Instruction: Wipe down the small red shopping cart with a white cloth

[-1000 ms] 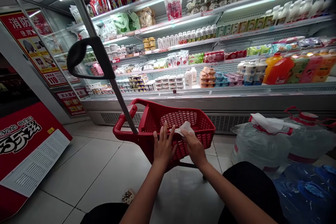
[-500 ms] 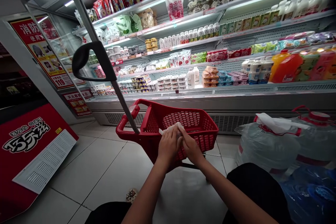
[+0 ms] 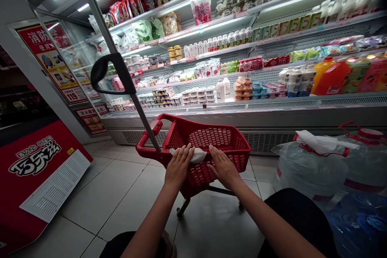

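Observation:
A red plastic shopping cart (image 3: 211, 135) stands in front of me, its mesh basket open at the top. My left hand (image 3: 179, 162) lies over the near rim with its fingers together, pressing a crumpled white wipe (image 3: 198, 155) against the red plastic. Part of the wipe sticks out on both sides of those fingers. To the right, my right hand (image 3: 223, 166) rests flat at the same rim, thumb apart and nothing in it. A gap separates it from the wipe.
A tall grey pole with a black handle (image 3: 130, 84) rises at the cart's left. Beyond stands a refrigerated shelf unit (image 3: 193, 111) with dairy and drinks. Large water jugs (image 3: 311, 169) crowd the right; a red freezer (image 3: 69, 177) stands left.
My hands were together around the wipe over the rim. They have parted: the left moved left with the wipe, the right slightly to the right. The view shifted a little.

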The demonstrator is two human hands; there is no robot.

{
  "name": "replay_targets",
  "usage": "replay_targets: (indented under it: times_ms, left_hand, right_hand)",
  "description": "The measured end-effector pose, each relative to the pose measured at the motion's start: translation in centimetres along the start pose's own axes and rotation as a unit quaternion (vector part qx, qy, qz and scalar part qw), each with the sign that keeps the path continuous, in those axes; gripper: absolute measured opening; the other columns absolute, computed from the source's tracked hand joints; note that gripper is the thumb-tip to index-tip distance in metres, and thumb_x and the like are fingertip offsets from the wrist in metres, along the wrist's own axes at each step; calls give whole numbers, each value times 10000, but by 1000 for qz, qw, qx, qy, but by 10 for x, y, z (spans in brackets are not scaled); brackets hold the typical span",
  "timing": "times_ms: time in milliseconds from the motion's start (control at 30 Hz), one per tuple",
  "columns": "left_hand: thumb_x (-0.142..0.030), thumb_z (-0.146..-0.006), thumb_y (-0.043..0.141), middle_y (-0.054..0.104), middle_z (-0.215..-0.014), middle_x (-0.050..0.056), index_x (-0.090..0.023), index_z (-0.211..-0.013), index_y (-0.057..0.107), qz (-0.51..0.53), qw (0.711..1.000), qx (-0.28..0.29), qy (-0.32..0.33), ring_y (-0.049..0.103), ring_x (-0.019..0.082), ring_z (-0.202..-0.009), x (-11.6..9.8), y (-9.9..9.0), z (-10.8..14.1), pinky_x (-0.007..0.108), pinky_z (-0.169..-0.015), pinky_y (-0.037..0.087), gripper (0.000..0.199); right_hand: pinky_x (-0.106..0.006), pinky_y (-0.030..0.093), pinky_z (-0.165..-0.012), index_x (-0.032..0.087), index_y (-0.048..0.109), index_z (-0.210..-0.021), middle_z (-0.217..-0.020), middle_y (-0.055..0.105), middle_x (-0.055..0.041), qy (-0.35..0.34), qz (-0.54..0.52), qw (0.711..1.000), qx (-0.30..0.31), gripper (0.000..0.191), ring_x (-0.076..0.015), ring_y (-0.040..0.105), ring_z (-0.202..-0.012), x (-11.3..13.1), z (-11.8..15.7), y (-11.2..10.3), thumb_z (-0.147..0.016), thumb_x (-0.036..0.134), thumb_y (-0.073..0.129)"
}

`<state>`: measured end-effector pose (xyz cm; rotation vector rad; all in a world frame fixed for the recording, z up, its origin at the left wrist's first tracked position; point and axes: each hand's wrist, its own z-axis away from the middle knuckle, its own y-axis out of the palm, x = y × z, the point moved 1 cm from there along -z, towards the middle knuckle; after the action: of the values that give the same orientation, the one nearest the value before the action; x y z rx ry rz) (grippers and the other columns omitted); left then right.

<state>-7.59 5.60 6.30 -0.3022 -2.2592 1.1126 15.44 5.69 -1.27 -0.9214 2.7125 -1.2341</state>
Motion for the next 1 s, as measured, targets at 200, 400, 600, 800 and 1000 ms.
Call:
replay_targets:
  times_ms: [200,400,600,800,1000]
  left_hand:
    - [-444,-1060,429,294,-1706,101,-177,-1655,284,-3,997,-20,-77,280,290,-1579,27,-23,23,484,-1293,243,668]
    - [-520,-1054,393,361,-1667,190,-81,-1631,302,1,987,-60,-146,306,331,-1564,34,-26,29,525,-1278,252,731]
    - [-353,-1003,557,554,-1536,175,-171,-1500,552,-7,994,2,-112,480,355,-1454,-16,-4,-4,536,-1238,324,529]
    - [-128,-991,453,540,-1567,100,-207,-1542,500,15,999,4,-30,532,257,-1423,-54,20,-27,451,-1222,386,558]
    - [-65,-965,399,471,-1620,48,-196,-1582,439,25,999,-11,34,471,208,-1479,-15,12,-10,399,-1249,359,632]
  right_hand:
    - [-492,372,-1242,292,220,-1668,-1610,483,-46,7,-25,999,19,619,-245,444,-1484,1,0,-7,-1090,402,412]
    - [-506,366,-1247,281,252,-1658,-1605,487,-54,14,-47,999,13,613,-246,436,-1487,6,1,-8,-1082,402,422]
    - [-522,342,-1256,260,313,-1631,-1587,504,-71,24,-62,998,4,593,-253,422,-1495,7,3,-3,-1065,376,445]
    - [-535,331,-1261,237,276,-1639,-1613,465,-98,6,-60,998,3,662,-258,388,-1517,4,4,-5,-1028,339,509]
    - [-517,331,-1265,253,259,-1646,-1620,457,-85,0,-46,999,17,677,-252,377,-1523,-1,4,-9,-1022,317,512]
